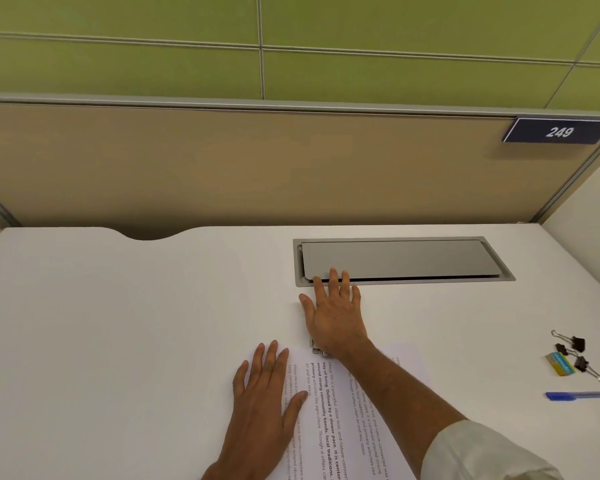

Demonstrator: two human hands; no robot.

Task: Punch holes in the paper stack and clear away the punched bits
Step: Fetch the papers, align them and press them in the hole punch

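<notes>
A stack of printed white paper (340, 410) lies on the white desk (118, 323), fanned slightly, its far edge pointing away from me. My left hand (264, 396) rests flat on the stack's left side, fingers spread. My right hand (333, 313) lies palm down over a hole punch (315, 348) at the paper's far edge. Only a small metal corner of the punch shows under my wrist. The fingers of that hand reach the edge of the grey cable tray lid. No punched bits are visible.
A grey cable tray lid (402, 259) is set into the desk behind the hands. At the right lie black binder clips (577, 353), a small yellow and blue eraser (558, 363) and a blue pen (582, 395). A beige partition (257, 161) closes off the back.
</notes>
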